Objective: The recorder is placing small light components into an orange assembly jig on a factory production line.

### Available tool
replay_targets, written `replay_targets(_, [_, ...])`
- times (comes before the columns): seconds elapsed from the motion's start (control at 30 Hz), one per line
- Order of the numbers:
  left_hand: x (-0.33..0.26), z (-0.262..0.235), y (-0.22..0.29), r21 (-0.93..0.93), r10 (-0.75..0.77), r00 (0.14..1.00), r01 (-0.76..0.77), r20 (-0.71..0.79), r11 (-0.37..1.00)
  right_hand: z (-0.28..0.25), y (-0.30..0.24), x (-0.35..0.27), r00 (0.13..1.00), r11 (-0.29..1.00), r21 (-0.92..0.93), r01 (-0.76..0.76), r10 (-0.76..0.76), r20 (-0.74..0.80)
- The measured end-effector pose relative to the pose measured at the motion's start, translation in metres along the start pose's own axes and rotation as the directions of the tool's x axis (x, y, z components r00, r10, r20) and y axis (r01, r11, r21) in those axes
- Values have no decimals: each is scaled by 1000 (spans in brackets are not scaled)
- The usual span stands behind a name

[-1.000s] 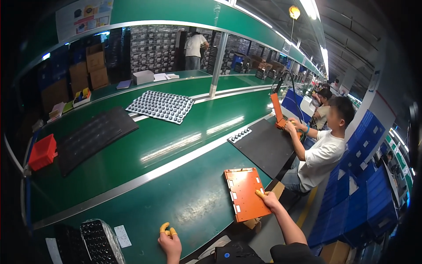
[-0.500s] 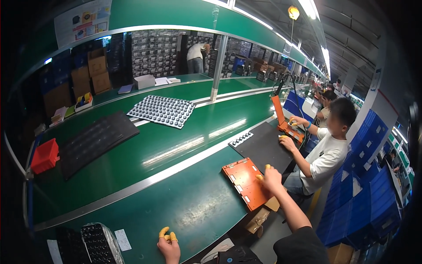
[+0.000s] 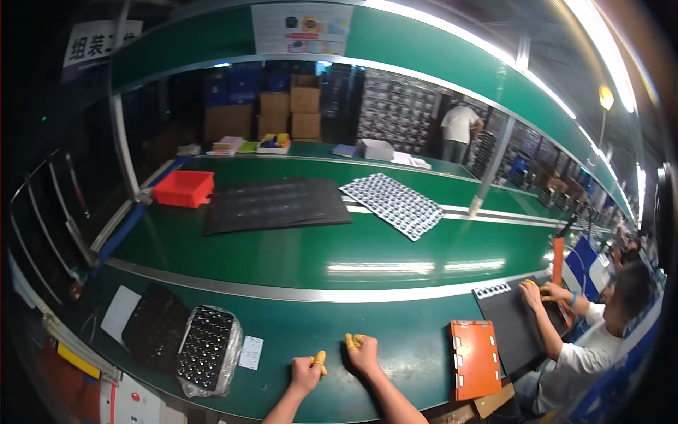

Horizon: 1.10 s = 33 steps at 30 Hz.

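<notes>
In came the left hand [image 3: 305, 373], clenched over the table [image 3: 417, 339], yellow covers [image 3: 320, 360] on its fingertips, and just beside it the right hand [image 3: 364, 353], curled up the same way, 2 fists a little apart! Out to the right, the orange panel [image 3: 475, 362] lay near the table's front edge, just beside a black mat [image 3: 519, 343]; over left sat 1 plastic-wrapped black piece [image 3: 205, 351] and 1 white card [image 3: 251, 352].

You're on a factory assembly line: yellow finger cots [image 3: 349, 341] on your right hand [image 3: 364, 355], a long green bench [image 3: 417, 346] before you, a co-worker [image 3: 585, 353] farther along it, stacked cartons [image 3: 306, 106] beyond, tube lights [image 3: 599, 46] running overhead.
</notes>
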<state>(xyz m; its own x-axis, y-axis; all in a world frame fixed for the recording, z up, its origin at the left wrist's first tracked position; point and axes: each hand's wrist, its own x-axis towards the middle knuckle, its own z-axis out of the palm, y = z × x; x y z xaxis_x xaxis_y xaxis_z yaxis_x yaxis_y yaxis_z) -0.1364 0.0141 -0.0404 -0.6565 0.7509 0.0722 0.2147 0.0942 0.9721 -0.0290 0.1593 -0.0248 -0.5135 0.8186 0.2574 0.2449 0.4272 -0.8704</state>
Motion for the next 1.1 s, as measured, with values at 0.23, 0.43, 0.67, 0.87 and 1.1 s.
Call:
replay_targets(0.23, [1,3,8,188,123,991,-132,56,973,5,6,21,960,823,552,-134,247,-135])
replay_targets(0.43, [9,-1,19,242,119,987,-143,112,960,6,20,33,970,680,706,-198,238,42])
replay_targets(0.67, [3,5,8,142,164,986,-166,29,976,9,6,21,978,827,528,-194,118,174])
replay_targets(0.87, [-18,3,8,97,213,977,-213,9,972,4,11,18,950,773,557,-304,288,119])
replay_targets(1.1, [-89,-171,61,780,677,702,-289,-222,556,8,19,25,977,912,372,-174,112,184])
